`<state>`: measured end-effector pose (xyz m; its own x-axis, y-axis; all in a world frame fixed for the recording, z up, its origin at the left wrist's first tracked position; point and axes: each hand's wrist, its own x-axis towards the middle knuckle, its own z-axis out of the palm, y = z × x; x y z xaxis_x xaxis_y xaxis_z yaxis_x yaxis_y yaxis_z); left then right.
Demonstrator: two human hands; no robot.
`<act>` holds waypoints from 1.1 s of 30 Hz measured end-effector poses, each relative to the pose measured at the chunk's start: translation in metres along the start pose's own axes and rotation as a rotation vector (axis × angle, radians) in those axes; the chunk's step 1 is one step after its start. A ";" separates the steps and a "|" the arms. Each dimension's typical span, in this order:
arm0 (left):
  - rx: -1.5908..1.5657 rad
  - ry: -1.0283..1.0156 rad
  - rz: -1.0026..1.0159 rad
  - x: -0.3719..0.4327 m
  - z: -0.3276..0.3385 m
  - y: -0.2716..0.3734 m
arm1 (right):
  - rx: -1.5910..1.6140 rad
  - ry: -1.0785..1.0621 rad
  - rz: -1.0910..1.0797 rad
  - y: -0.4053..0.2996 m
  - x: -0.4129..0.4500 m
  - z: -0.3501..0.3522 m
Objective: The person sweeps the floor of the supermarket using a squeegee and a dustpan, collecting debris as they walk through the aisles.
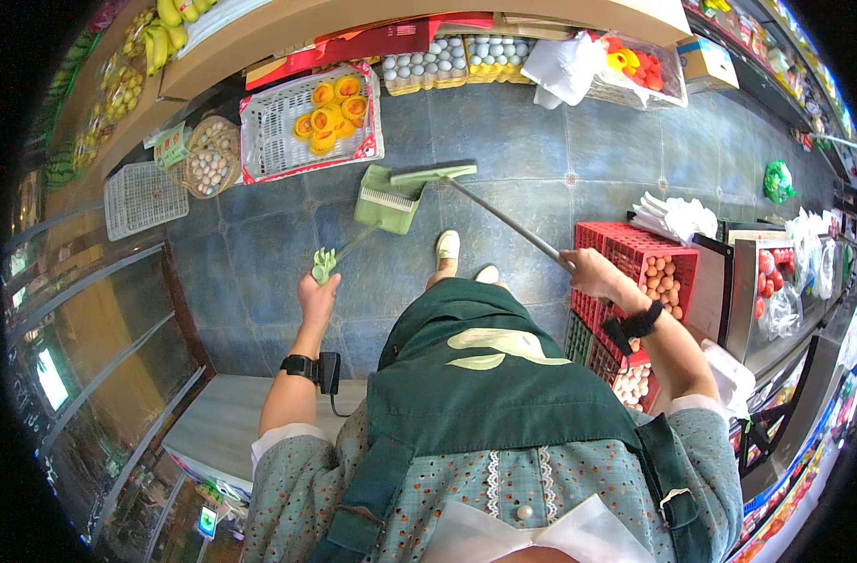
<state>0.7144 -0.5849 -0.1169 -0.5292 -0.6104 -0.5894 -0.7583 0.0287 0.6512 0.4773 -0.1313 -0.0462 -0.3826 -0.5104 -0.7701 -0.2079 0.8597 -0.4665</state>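
My left hand (318,299) grips the handle of a green long-handled dustpan (393,214), whose pan rests on the tiled floor ahead of my feet. A comb-like row of white teeth crosses the pan. Around the grey pole of a broom (509,219) my right hand (589,273) is closed. The broom's light green head (435,173) lies across the pan's far right corner, beyond its teeth; whether the two touch I cannot tell.
A white crate (273,134) of orange fruit and a basket of eggs (210,158) stand beyond the dustpan, near egg trays (425,67). Red crates of eggs (611,246) stack beside my right arm. A green plastic bag (778,181) lies on the floor at right. Glass doors (119,317) line the left.
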 end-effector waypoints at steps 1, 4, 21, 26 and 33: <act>0.002 -0.009 0.006 -0.004 0.001 0.000 | 0.045 0.052 0.017 0.001 -0.013 0.000; -0.057 -0.062 0.010 -0.014 0.007 -0.003 | 0.464 0.043 0.202 0.007 -0.041 0.004; 0.187 -0.141 -0.034 -0.078 0.149 0.106 | 2.328 -0.392 0.193 0.239 0.008 -0.028; 0.152 -0.174 0.004 -0.097 0.195 0.126 | 2.322 -0.011 0.194 0.364 -0.068 -0.078; 0.229 -0.263 0.156 -0.109 0.275 0.190 | 1.969 0.405 0.462 0.482 -0.137 -0.178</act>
<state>0.5231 -0.2959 -0.0602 -0.7024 -0.3615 -0.6132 -0.7103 0.3000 0.6368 0.2689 0.3564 -0.0884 -0.3035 -0.0399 -0.9520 0.8721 -0.4142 -0.2607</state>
